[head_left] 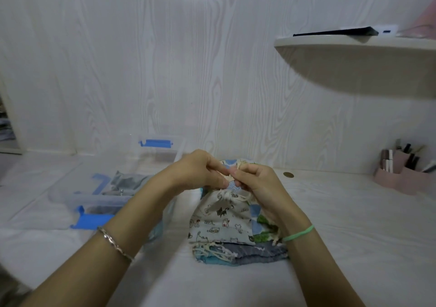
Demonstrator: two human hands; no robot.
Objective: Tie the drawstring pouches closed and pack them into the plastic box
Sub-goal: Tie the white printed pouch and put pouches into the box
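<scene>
A cat-print drawstring pouch (220,221) lies on top of a pile of other pouches (254,252) in the middle of the white table. Its neck is gathered, with a cream cord around it. My left hand (200,170) and my right hand (257,179) meet just above the neck, and both pinch the cord ends between their fingertips. To the left stands the clear plastic box (70,199) with blue clips. A grey pouch (128,183) lies inside it.
A pink organiser (401,172) with pens and tubes stands at the far right. A small gold coin-like disc (288,175) lies behind the pile. A white shelf (354,47) juts out overhead on the right. The wall is close behind.
</scene>
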